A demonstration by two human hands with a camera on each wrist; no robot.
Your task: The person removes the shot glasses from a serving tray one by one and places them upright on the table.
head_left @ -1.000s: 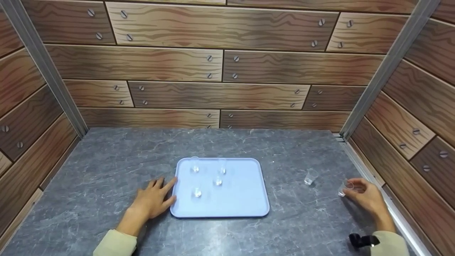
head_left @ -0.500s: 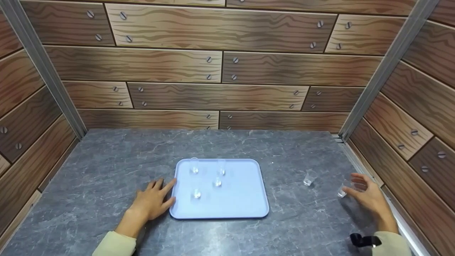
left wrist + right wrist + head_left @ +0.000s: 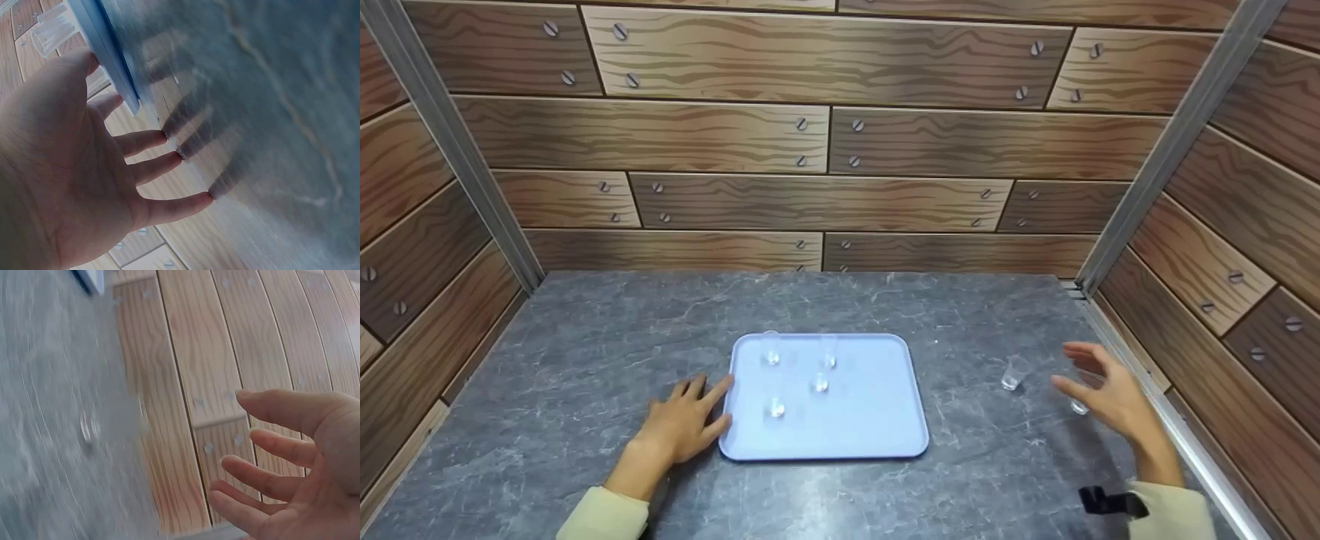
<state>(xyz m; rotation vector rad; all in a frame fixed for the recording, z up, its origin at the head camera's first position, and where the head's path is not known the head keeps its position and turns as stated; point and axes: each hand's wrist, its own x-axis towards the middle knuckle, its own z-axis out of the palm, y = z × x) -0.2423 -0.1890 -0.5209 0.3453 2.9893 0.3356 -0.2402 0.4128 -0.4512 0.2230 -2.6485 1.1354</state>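
Observation:
My left hand [image 3: 679, 424] rests beside the light blue tray [image 3: 874, 424], thumb and forefinger touching its left rim, the other fingers spread on the tabletop. Several small clear plastic cups stand on the tray, one of them a cup [image 3: 772, 351] near the back left corner. On the far right, my right hand [image 3: 1114, 397] is raised with thumb and fingers apart, holding nothing. Partly hidden behind it stands a clear cup [image 3: 1079, 407]. Just left of that hand, another clear cup [image 3: 1012, 376] stands on the table. The right wrist view shows the fingers [image 3: 259, 475] parted, with a blurred cup [image 3: 90, 427] beyond.
The grey marbled tabletop [image 3: 645, 315] carries everything. Wood-patterned walls [image 3: 720, 202] close in the back and both sides, with metal posts [image 3: 1155, 172] at the corners. A metal rail [image 3: 1200, 457] runs along the right edge, close to my right forearm.
My right hand has let go of the rightmost cup, opened its fingers and moved up and left; the cup stays standing. The left hand keeps its place at the tray.

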